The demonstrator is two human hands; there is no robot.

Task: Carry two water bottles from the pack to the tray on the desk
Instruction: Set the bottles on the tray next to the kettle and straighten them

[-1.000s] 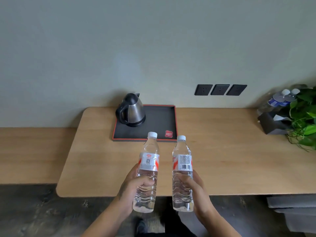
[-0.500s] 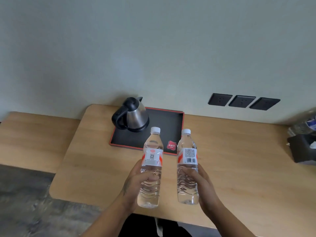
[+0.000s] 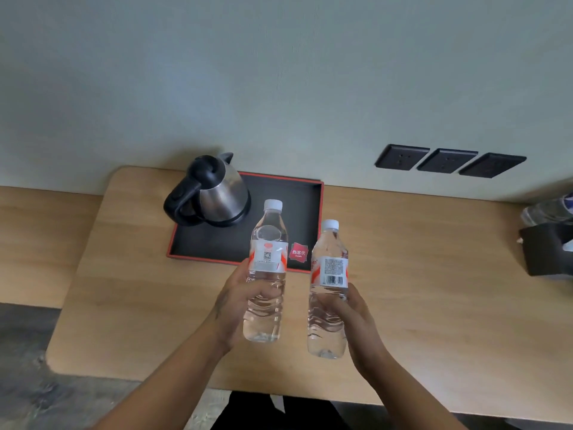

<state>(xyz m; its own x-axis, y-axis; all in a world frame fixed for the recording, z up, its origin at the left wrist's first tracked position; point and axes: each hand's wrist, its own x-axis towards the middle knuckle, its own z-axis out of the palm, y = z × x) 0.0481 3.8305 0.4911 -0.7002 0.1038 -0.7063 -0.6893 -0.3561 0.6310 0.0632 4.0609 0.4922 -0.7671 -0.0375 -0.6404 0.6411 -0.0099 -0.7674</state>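
Note:
I hold two clear water bottles with white caps upright over the wooden desk (image 3: 434,290). My left hand (image 3: 238,301) grips the lower half of the left bottle (image 3: 267,259), whose top overlaps the front edge of the tray. My right hand (image 3: 353,318) grips the right bottle (image 3: 329,274), just in front of the tray's right corner. The black tray with a red rim (image 3: 305,209) lies at the back of the desk against the wall. Its right half is bare except for a small red packet (image 3: 298,251).
A steel kettle with a black handle (image 3: 214,192) stands on the tray's left half. Three dark wall sockets (image 3: 448,159) sit above the desk to the right. A black box (image 3: 547,252) and more bottles (image 3: 547,211) are at the right edge. A lower wooden bench (image 3: 40,240) adjoins at left.
I have come closer to the desk and both bottles have moved forward toward the tray. The left bottle now overlaps the tray's front edge.

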